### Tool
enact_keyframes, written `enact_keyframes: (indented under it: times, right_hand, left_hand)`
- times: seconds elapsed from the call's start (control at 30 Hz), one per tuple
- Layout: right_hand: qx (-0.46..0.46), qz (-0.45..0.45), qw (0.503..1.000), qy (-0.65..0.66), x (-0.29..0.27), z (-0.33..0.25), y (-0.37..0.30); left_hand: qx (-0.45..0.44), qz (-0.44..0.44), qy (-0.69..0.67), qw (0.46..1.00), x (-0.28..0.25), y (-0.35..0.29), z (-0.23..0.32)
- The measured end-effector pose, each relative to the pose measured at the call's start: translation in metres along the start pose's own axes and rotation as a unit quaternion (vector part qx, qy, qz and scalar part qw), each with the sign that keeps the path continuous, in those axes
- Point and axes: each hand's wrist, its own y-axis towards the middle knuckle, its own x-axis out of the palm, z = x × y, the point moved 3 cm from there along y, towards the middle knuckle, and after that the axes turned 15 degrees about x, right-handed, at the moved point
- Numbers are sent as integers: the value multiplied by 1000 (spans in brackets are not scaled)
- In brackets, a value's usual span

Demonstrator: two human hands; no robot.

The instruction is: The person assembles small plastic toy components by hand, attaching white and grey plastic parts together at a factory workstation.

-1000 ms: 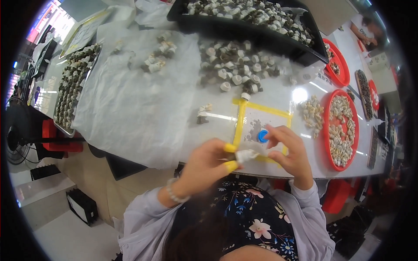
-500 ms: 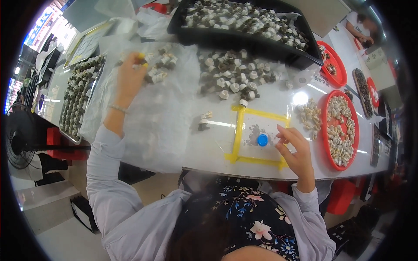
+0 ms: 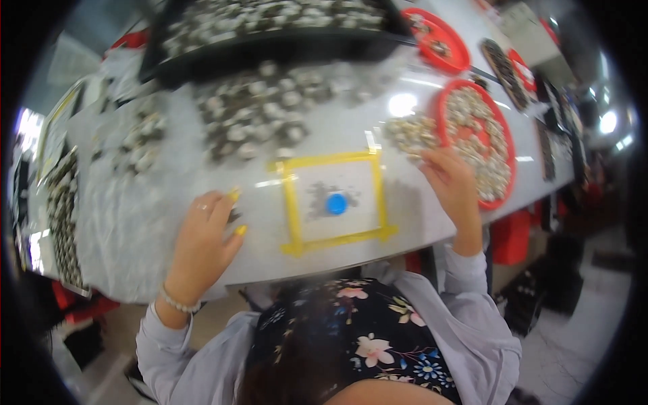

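My left hand (image 3: 208, 236), with yellow fingertips, is at the table with thumb and forefinger apart. A small dark piece (image 3: 234, 214) shows between them, partly hidden; whether they touch it is unclear. My right hand (image 3: 453, 181) has its fingertips drawn together at the near edge of a loose pile of small beige pieces (image 3: 410, 132), beside the red round tray (image 3: 510, 158). Anything in its pinch is too small and blurred to make out. Between my hands, a blue round cap (image 3: 336, 204) sits on a dark-spotted white area framed by yellow tape (image 3: 337, 238).
A heap of white and dark pieces (image 3: 255, 111) lies before a large black bin (image 3: 270, 57) of similar pieces. More pieces lie on plastic sheeting (image 3: 115, 223) at left. A filled tray (image 3: 64, 223) stands at far left; another red tray (image 3: 453, 62) is at the back right.
My left hand has come back from the pieces on the sheeting to the small piece near the taped frame. My right hand has moved away from the blue cap to the beige pile. The view has shifted right.
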Motion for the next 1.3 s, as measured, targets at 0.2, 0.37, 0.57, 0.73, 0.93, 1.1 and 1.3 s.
enact_keyframes:
  times: [0.2,0.37,0.57,0.73,0.93,1.1,1.3]
  right_hand:
    - [-29,16,993,-113,-5,5,9]
    - [-101,19,983,-152,11,3,13]
    - [-104,3,980,-169,18,-6,14]
    - [-103,-79,991,-21,33,-11,1]
    - [-42,-128,991,14,30,-14,-4]
    - [-41,-124,991,33,35,-18,-1]
    - [-49,-94,993,50,37,-22,-7]
  left_hand:
    - [-19,-19,43,999,17,-5,-4]
    - [-272,168,-486,813,27,-14,4]
    - [-329,252,-709,572,39,-14,16]
    - [-323,287,-688,583,17,-28,10]
    - [-267,345,-170,884,-52,-74,-48]
    - [-241,269,120,925,-80,-88,-104]
    - [-239,208,172,933,-72,-84,-132]
